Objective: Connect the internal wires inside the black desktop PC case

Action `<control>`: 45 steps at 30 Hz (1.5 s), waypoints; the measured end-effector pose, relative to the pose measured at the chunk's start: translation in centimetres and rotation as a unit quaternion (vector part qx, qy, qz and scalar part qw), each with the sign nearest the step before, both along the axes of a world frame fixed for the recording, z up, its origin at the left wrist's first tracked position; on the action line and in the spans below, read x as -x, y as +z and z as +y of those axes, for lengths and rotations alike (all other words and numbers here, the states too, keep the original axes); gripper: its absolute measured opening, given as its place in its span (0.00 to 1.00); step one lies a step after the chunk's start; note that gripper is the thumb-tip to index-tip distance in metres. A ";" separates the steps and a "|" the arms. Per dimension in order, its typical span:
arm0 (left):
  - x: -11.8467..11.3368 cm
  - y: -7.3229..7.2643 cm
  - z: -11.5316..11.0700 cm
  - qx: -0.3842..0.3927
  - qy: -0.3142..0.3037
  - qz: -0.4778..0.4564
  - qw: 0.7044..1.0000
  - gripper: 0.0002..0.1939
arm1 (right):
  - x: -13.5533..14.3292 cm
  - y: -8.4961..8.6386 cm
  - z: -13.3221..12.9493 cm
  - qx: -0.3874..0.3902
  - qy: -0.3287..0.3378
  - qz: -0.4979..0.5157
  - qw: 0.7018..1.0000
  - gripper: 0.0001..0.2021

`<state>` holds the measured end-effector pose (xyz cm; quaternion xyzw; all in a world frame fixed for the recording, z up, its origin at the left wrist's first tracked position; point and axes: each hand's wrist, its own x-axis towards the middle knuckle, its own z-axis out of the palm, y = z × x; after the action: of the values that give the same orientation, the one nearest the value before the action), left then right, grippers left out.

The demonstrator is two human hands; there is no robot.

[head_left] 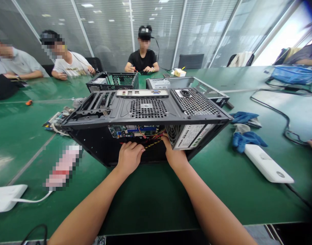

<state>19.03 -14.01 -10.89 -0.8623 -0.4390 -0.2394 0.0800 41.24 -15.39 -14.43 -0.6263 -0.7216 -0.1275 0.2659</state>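
Observation:
A black computer case (112,117) stands on the green table with its open side toward me. Inside it show a motherboard (135,131), a power supply (193,136) with a fan, and a bundle of thin coloured cables (156,136). My left hand (130,157) reaches into the opening below the motherboard, its fingers bent near the cables; what lies under its fingertips is hidden. My right hand (174,154) is beside the power supply, a finger raised at the cable bundle, its other fingers hidden inside the case.
Behind are two more cases (112,81) (171,81). Blue gloves (249,140) and a white power bank (268,164) lie right. Circuit boards (57,120), a blurred phone (64,166) and a white device (8,197) lie left. Several people sit around the table (151,211).

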 end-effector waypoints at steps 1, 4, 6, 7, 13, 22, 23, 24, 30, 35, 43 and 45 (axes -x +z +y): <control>0.0 0.0 0.0 0.001 -0.001 -0.001 1.000 0.11 | -0.2 -0.2 0.1 -0.004 0.004 0.001 1.000 0.26; 0.0 -0.1 0.0 -0.003 -0.003 -0.002 1.000 0.11 | -0.2 -0.2 0.1 -0.010 0.010 0.005 1.000 0.26; 0.1 -0.1 0.0 -0.009 -0.002 -0.001 1.000 0.11 | 0.2 0.3 0.0 -0.009 0.014 0.004 1.000 0.24; 0.1 -0.2 0.0 -0.012 -0.001 0.001 1.000 0.11 | 0.5 0.6 -0.1 -0.005 0.017 -0.002 1.000 0.23; 0.1 -0.4 0.1 -0.046 -0.014 0.016 0.999 0.11 | 2.1 2.5 -0.8 0.004 0.018 -0.050 0.999 0.10; 0.0 -0.2 0.3 -0.066 -0.025 0.039 0.997 0.09 | 2.8 2.7 0.0 0.009 0.176 -0.092 0.980 0.07; 0.0 -0.3 0.3 -0.067 -0.024 0.040 0.997 0.08 | 2.8 2.6 0.1 0.011 0.178 -0.092 0.980 0.08; 0.1 -0.3 0.3 -0.068 -0.024 0.040 0.997 0.08 | 2.8 2.6 0.2 0.011 0.181 -0.093 0.979 0.08; 0.0 -0.3 0.3 -0.069 -0.035 0.043 0.996 0.11 | 2.8 2.7 0.4 0.029 0.198 -0.106 0.974 0.09; -0.2 -0.2 0.0 -0.066 -0.044 0.040 0.996 0.12 | 2.8 3.0 0.3 0.058 0.196 -0.107 0.973 0.09; -0.4 -0.6 0.1 -0.062 -0.052 0.025 0.996 0.12 | 2.7 3.2 0.3 0.074 0.200 -0.093 0.972 0.10; -0.5 -0.6 0.2 -0.057 -0.048 0.035 0.997 0.12 | 2.8 3.2 0.3 0.075 0.198 -0.098 0.972 0.10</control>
<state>19.57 -13.82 -11.52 -0.8843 -0.3794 -0.2377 0.1327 38.48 -15.11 -11.23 -0.4741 -0.8612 -0.0785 0.1658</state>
